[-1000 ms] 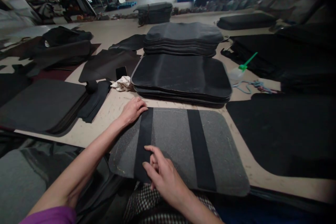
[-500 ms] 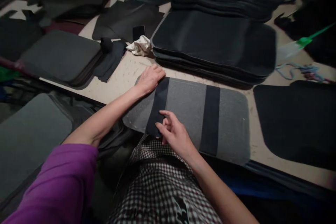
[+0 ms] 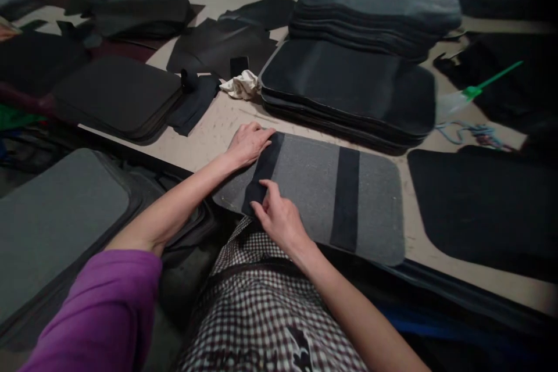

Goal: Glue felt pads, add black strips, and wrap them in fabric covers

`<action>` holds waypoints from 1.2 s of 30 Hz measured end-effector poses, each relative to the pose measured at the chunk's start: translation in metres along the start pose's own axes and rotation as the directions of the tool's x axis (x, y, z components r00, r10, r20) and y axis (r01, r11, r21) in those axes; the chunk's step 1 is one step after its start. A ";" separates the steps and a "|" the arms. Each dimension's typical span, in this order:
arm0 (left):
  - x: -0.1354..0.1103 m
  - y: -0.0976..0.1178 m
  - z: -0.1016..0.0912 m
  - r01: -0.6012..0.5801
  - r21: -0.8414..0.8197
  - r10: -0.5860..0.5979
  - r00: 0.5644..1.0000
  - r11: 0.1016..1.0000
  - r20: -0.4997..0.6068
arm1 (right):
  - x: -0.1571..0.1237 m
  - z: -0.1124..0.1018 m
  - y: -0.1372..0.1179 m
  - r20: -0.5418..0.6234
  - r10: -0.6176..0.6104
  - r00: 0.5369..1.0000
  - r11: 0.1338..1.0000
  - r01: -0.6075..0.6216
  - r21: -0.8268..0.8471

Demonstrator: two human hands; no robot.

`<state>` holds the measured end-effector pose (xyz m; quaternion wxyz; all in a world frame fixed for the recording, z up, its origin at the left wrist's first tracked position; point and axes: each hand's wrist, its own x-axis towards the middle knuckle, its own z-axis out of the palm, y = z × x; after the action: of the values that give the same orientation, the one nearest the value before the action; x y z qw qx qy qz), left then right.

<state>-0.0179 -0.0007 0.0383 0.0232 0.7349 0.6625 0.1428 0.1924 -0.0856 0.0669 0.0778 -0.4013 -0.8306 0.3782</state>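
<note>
Though aslant, grey mat (image 3: 309,180), long axis sideways; right grip (image 3: 279,214) apart, left grip (image 3: 248,145) unclear.

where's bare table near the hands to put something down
Bare tabletop shows between the left hand, the crumpled white cloth and the small dark cloth. A narrow gap lies between the grey panel and the far-right dark panel. Beyond the grey panel it's crowded by the black stack.
</note>
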 end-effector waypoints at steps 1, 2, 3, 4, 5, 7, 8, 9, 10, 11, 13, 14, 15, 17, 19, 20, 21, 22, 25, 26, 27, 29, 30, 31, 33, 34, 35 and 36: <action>0.000 0.000 0.001 0.000 0.001 0.000 1.000 1.000 0.001 | -0.001 -0.001 -0.002 0.008 -0.004 1.000 0.994 0.005 -0.105; 0.000 -0.001 0.001 -0.001 0.002 0.001 1.000 1.000 -0.001 | -0.002 -0.002 -0.003 0.026 0.000 1.000 0.984 0.005 -0.176; 0.000 -0.001 0.001 -0.001 0.002 0.001 1.000 1.000 -0.003 | -0.002 -0.003 -0.004 0.046 0.005 0.999 0.976 0.005 -0.219; 0.000 -0.001 0.001 -0.001 0.003 0.001 1.000 1.000 -0.004 | -0.003 -0.004 -0.005 0.062 0.007 0.998 0.970 0.008 -0.244; 0.000 -0.001 0.001 -0.003 0.003 0.003 1.000 1.000 -0.005 | -0.003 -0.005 -0.005 0.070 0.010 0.997 0.966 0.009 -0.258; -0.001 0.000 0.001 -0.003 0.008 0.003 1.000 1.000 -0.010 | -0.004 -0.007 -0.006 0.076 0.013 0.997 0.963 0.008 -0.268; -0.001 0.000 0.001 -0.003 0.011 0.003 1.000 1.000 -0.011 | -0.003 -0.007 -0.006 0.079 0.017 0.997 0.962 0.006 -0.271; -0.001 0.000 0.000 -0.002 0.012 0.002 1.000 1.000 -0.014 | -0.003 -0.007 -0.006 0.085 0.024 0.996 0.961 0.001 -0.275; -0.002 0.000 0.000 -0.003 0.011 0.003 1.000 1.000 -0.016 | -0.003 -0.007 -0.006 0.089 0.033 0.995 0.960 -0.007 -0.278; -0.002 0.000 0.000 -0.003 0.009 0.003 1.000 1.000 -0.018 | -0.003 -0.006 -0.006 0.091 0.042 0.995 0.960 -0.015 -0.278; -0.002 0.000 0.000 -0.003 0.006 0.003 1.000 1.000 -0.021 | -0.003 -0.005 -0.006 0.086 0.048 0.995 0.966 -0.024 -0.259; -0.002 0.000 0.001 -0.003 0.007 0.003 1.000 1.000 -0.023 | -0.004 -0.004 -0.006 0.080 0.044 0.996 0.971 -0.024 -0.238; -0.002 0.000 0.001 -0.002 0.010 0.002 1.000 1.000 -0.024 | -0.004 -0.002 -0.005 0.069 0.036 0.997 0.977 -0.020 -0.212; -0.001 -0.001 0.001 0.000 0.016 0.001 1.000 1.000 -0.020 | -0.004 0.000 -0.003 0.042 0.016 0.999 0.987 -0.009 -0.161; -0.001 -0.002 0.002 -0.004 0.012 0.005 1.000 1.000 -0.014 | -0.004 0.003 0.000 0.018 0.000 1.000 0.993 0.002 -0.114; 0.000 -0.003 0.002 -0.005 0.006 0.005 1.000 1.000 -0.015 | -0.004 0.004 0.002 0.007 -0.006 1.000 0.996 0.007 -0.092; 0.000 -0.003 0.003 -0.005 0.000 0.005 1.000 1.000 -0.018 | -0.003 0.005 0.003 -0.002 -0.012 1.000 0.998 0.012 -0.067; 0.000 -0.003 0.003 -0.004 -0.006 0.004 1.000 1.000 -0.021 | -0.003 0.005 0.005 -0.009 -0.020 1.000 0.999 0.020 -0.031; 0.001 -0.004 0.003 -0.005 -0.015 0.005 1.000 1.000 -0.023 | -0.002 0.005 0.007 -0.031 -0.028 0.999 0.987 0.032 0.157; 0.001 -0.004 0.003 -0.007 -0.017 0.006 1.000 1.000 -0.019 | -0.001 0.004 0.007 -0.032 -0.019 0.999 0.974 0.026 0.227; 0.001 -0.004 0.003 -0.007 -0.019 0.006 1.000 1.000 -0.016 | -0.001 0.004 0.007 -0.030 -0.010 0.999 0.959 0.018 0.283; 0.001 -0.004 0.003 0.002 -0.025 -0.003 1.000 1.000 -0.011 | -0.001 0.003 0.007 -0.030 -0.002 1.000 0.946 0.012 0.325; 0.001 -0.004 0.002 0.007 -0.029 -0.007 1.000 1.000 -0.009 | -0.001 0.003 0.007 -0.032 -0.010 0.999 0.950 0.019 0.311; 0.001 -0.004 0.002 0.009 -0.032 -0.010 1.000 0.999 -0.008 | -0.001 0.003 0.007 -0.035 -0.024 0.999 0.959 0.032 0.280; 0.001 -0.004 0.002 0.008 -0.035 -0.008 1.000 0.999 -0.007 | -0.002 0.004 0.007 -0.035 -0.048 0.998 0.982 0.053 0.182; 0.001 -0.004 0.002 0.005 -0.035 -0.005 1.000 0.999 -0.009 | -0.002 0.005 0.007 -0.033 -0.052 0.998 0.991 0.055 0.121; 0.000 -0.005 0.002 0.003 -0.035 -0.004 1.000 0.999 -0.011 | -0.002 0.005 0.007 -0.028 -0.052 0.998 0.997 0.053 0.057; 0.000 -0.005 0.002 0.003 -0.034 -0.004 1.000 0.999 -0.012 | -0.003 0.006 0.006 -0.021 -0.050 0.999 0.999 0.050 -0.007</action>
<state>-0.0218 0.0006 0.0352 0.0318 0.7324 0.6614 0.1585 0.1957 -0.0886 0.0587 0.0948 -0.3848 -0.8408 0.3689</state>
